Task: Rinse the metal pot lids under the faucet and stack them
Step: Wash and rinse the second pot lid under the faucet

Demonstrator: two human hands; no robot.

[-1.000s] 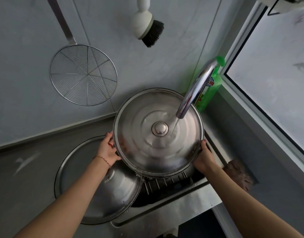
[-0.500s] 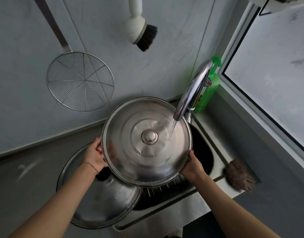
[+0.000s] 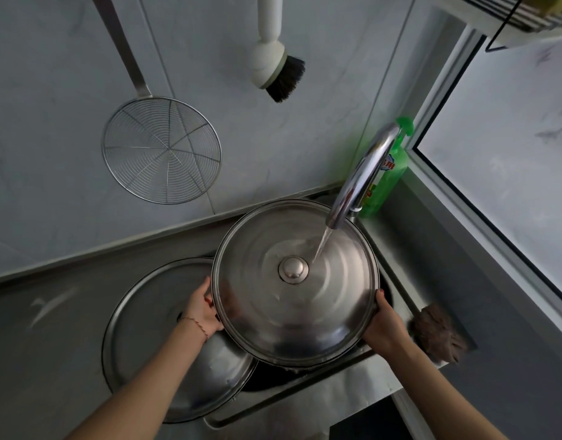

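Both hands (image 3: 382,325) hold lid (image 3: 295,281) over steel sink (image 3: 397,296), tiled wall (image 3: 51,154) behind.

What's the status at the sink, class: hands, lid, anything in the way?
Left hand and right hand grip the pot lid by opposite rims. Faucet stream lands beside the knob. Second lid lies lower left. Nothing blocking.

A green dish soap bottle (image 3: 388,173) behind the faucet (image 3: 360,176) carries a label; the one legible character, partly hidden, is the Chinese "用". No other text is readable.
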